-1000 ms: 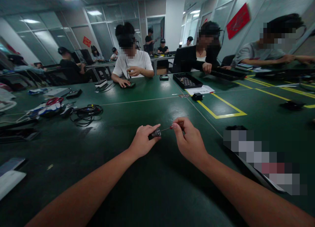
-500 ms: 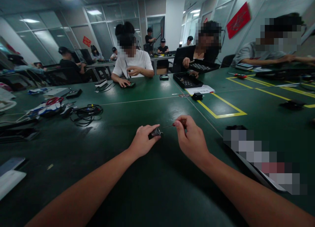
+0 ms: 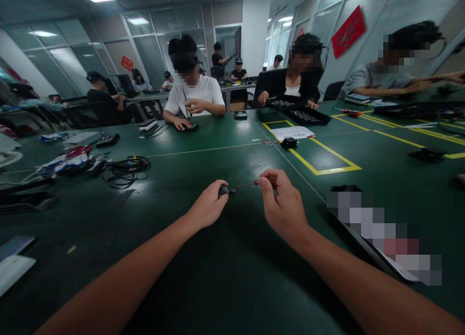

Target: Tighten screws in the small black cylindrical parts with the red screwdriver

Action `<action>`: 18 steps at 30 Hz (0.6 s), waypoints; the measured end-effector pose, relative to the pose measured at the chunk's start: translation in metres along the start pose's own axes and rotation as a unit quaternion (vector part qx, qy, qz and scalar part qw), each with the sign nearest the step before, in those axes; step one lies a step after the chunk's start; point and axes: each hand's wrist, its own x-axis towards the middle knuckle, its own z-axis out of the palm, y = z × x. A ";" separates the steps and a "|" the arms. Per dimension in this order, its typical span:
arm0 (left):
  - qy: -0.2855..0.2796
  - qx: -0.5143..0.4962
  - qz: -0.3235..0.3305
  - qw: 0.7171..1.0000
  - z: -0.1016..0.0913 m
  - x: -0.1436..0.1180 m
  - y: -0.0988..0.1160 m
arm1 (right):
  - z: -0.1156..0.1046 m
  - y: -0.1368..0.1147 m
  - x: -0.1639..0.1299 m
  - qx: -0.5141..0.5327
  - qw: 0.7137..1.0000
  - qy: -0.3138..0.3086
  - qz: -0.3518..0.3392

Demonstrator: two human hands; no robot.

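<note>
My left hand [image 3: 208,208] rests on the green table [image 3: 203,277] and grips a small dark cylindrical part [image 3: 224,190] between thumb and fingers. My right hand [image 3: 283,204] holds a small screwdriver [image 3: 250,183] with a red handle. Its thin shaft points left, with the tip at the end of the part. Most of the part is hidden inside my left fingers.
A tangle of black cables [image 3: 125,169] and a red and white bundle [image 3: 69,159] lie to the left. A small black block [image 3: 289,142] and a white sheet [image 3: 292,132] sit by yellow floor-tape lines. Other people work across the table with black trays [image 3: 308,115].
My left hand turned the part, so its metal end shows less now. The person opposite on the right slid a black tray away from the white sheet.
</note>
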 end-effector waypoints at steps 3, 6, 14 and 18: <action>-0.024 0.034 -0.021 0.999 0.001 0.008 0.003 | -0.001 0.000 -0.001 0.002 1.000 -0.003 -0.006; -0.029 0.085 0.000 0.996 0.003 0.017 0.006 | -0.001 -0.001 -0.001 0.005 1.000 -0.004 -0.008; -0.082 0.199 -0.019 0.976 0.008 0.037 0.013 | -0.001 -0.002 0.001 0.004 1.000 -0.001 -0.012; -0.097 0.216 -0.007 0.972 0.007 0.040 0.008 | -0.002 -0.001 0.001 0.007 1.000 0.002 -0.018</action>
